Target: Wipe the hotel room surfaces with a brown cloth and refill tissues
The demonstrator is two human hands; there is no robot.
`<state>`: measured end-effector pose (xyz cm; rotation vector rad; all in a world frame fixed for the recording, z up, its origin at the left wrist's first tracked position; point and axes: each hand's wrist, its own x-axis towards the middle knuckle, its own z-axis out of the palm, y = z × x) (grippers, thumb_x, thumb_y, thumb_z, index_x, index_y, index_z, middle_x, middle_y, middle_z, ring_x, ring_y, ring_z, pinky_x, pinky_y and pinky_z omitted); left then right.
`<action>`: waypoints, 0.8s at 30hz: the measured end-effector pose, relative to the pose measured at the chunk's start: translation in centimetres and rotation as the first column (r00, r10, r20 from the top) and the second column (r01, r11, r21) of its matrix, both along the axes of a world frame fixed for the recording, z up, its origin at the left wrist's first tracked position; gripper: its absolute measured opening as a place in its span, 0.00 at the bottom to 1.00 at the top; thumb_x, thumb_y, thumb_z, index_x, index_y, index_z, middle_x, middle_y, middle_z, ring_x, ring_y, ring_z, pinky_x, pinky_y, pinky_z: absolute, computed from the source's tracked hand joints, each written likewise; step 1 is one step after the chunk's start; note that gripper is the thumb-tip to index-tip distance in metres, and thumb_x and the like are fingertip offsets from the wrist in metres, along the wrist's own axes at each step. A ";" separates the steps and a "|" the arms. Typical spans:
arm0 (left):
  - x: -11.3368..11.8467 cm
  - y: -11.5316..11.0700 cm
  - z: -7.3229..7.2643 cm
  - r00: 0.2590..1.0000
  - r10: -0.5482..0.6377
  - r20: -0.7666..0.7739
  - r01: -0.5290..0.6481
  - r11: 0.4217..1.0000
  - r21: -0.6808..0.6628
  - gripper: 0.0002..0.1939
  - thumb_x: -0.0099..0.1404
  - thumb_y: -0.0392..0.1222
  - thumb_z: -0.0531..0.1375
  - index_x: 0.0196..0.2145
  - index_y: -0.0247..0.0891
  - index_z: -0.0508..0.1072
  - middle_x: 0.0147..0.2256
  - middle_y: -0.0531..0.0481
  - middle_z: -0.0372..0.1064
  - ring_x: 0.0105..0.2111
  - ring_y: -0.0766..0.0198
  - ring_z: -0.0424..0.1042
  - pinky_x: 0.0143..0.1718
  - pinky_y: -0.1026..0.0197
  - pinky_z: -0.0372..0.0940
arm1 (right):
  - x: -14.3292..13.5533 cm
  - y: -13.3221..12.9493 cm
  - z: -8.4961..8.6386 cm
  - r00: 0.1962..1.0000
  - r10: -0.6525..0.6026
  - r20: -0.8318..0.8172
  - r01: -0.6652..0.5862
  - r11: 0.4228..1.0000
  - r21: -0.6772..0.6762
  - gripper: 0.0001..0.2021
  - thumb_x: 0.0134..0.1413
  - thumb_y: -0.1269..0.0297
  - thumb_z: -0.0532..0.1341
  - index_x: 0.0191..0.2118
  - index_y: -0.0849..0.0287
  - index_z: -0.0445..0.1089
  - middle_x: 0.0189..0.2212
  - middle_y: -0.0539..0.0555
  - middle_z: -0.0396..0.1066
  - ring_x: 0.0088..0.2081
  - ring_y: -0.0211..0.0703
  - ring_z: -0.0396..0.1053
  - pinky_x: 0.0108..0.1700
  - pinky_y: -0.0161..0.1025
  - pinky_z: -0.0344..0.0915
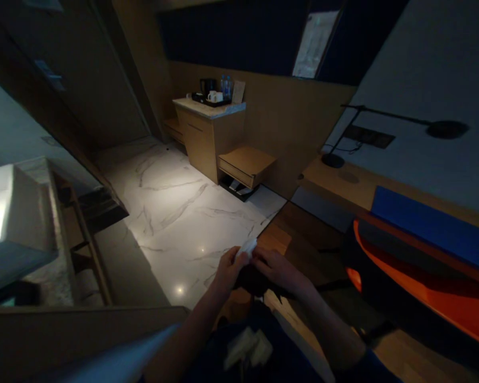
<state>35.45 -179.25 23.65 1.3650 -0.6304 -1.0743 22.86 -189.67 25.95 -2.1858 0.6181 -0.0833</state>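
— What are the hands doing?
— The left hand (228, 268) and right hand (277, 271) meet above the marble floor (171, 207), together pinching a small white paper (248, 246) over something dark.

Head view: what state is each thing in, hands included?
Left hand: raised, fingers pinching the white piece.
Right hand: raised, touching the white piece and a dark item.
White piece: held between both hands, off the floor.
Dark item: under the hands, too dim to identify.
Desk lamp: upright, unlit.
Drawer: looks pulled out of the cabinet.
Kettle: upright on the cabinet top.
Mug: upright beside the kettle.
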 end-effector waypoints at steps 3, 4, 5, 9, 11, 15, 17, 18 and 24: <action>1.6 -1.7 -0.8 0.987 0.082 -0.135 -0.083 0.996 -0.007 0.18 0.55 0.54 0.63 0.31 0.33 0.71 0.25 0.53 0.64 0.25 0.69 0.60 0.26 0.66 0.55 | 2.0 -2.8 -1.3 0.998 0.068 -0.018 -0.068 0.998 0.006 0.11 0.59 0.62 0.50 0.31 0.61 0.64 0.27 0.51 0.66 0.29 0.36 0.61 0.31 0.33 0.52; 2.1 -2.6 -0.9 0.973 0.116 -0.198 -0.120 0.993 -0.007 0.18 0.53 0.53 0.64 0.31 0.33 0.71 0.25 0.53 0.65 0.26 0.69 0.62 0.27 0.66 0.57 | 2.5 -3.9 -1.6 0.997 0.082 -0.006 -0.081 0.996 0.032 0.11 0.59 0.62 0.50 0.31 0.61 0.64 0.26 0.50 0.66 0.29 0.35 0.61 0.31 0.33 0.52; 2.6 -3.6 -0.9 0.950 0.151 -0.272 -0.161 0.987 -0.014 0.19 0.51 0.52 0.66 0.33 0.33 0.71 0.26 0.52 0.67 0.26 0.68 0.63 0.29 0.66 0.58 | 2.9 -5.2 -1.8 0.996 0.086 0.013 -0.087 0.994 0.061 0.11 0.59 0.62 0.50 0.30 0.61 0.63 0.26 0.50 0.66 0.28 0.35 0.61 0.31 0.33 0.52; 4.1 -8.6 -0.4 0.818 0.284 -0.499 -0.342 0.939 -0.026 0.26 0.44 0.48 0.71 0.39 0.32 0.71 0.33 0.46 0.73 0.33 0.62 0.70 0.36 0.62 0.64 | 3.4 -10.9 -2.1 0.995 0.071 0.072 -0.079 0.990 0.114 0.10 0.58 0.61 0.50 0.31 0.60 0.63 0.27 0.49 0.65 0.31 0.35 0.61 0.33 0.33 0.54; 4.4 -11.2 -0.1 0.769 0.327 -0.549 -0.396 0.918 -0.007 0.27 0.41 0.43 0.72 0.38 0.31 0.70 0.35 0.45 0.73 0.34 0.60 0.71 0.36 0.61 0.65 | 3.2 -13.9 -2.1 0.993 0.087 0.075 -0.095 0.989 0.112 0.11 0.59 0.61 0.50 0.31 0.60 0.62 0.26 0.49 0.64 0.30 0.36 0.61 0.33 0.33 0.53; 4.6 -15.3 0.1 0.702 0.396 -0.593 -0.464 0.885 0.042 0.28 0.37 0.41 0.73 0.37 0.30 0.71 0.35 0.44 0.74 0.35 0.59 0.72 0.38 0.61 0.66 | 2.5 -19.3 -1.8 0.992 0.099 0.084 -0.109 0.985 0.132 0.12 0.59 0.59 0.49 0.29 0.60 0.61 0.26 0.49 0.63 0.30 0.36 0.61 0.32 0.33 0.54; 4.6 -16.6 -0.2 0.688 0.439 -0.579 -0.477 0.874 0.096 0.28 0.37 0.44 0.74 0.35 0.29 0.72 0.31 0.45 0.73 0.32 0.59 0.72 0.37 0.61 0.67 | 2.3 -21.5 -1.8 0.991 0.083 0.102 -0.097 0.986 0.134 0.13 0.58 0.58 0.49 0.29 0.60 0.61 0.26 0.49 0.63 0.30 0.36 0.61 0.32 0.34 0.55; 4.7 -17.2 -0.2 0.680 0.461 -0.571 -0.485 0.866 0.121 0.27 0.37 0.45 0.74 0.34 0.30 0.72 0.28 0.47 0.73 0.32 0.59 0.72 0.36 0.60 0.68 | 2.2 -22.5 -1.7 0.991 0.073 0.109 -0.088 0.987 0.138 0.13 0.58 0.57 0.49 0.29 0.60 0.61 0.26 0.49 0.63 0.29 0.36 0.60 0.32 0.34 0.55; 5.4 -19.5 1.8 0.541 0.535 -0.649 -0.477 0.831 0.287 0.17 0.48 0.49 0.67 0.29 0.34 0.69 0.25 0.48 0.69 0.34 0.55 0.72 0.36 0.57 0.68 | 2.2 -26.1 -0.4 0.993 0.057 0.105 -0.081 0.967 0.240 0.16 0.57 0.53 0.50 0.30 0.60 0.64 0.25 0.50 0.64 0.29 0.37 0.62 0.31 0.33 0.57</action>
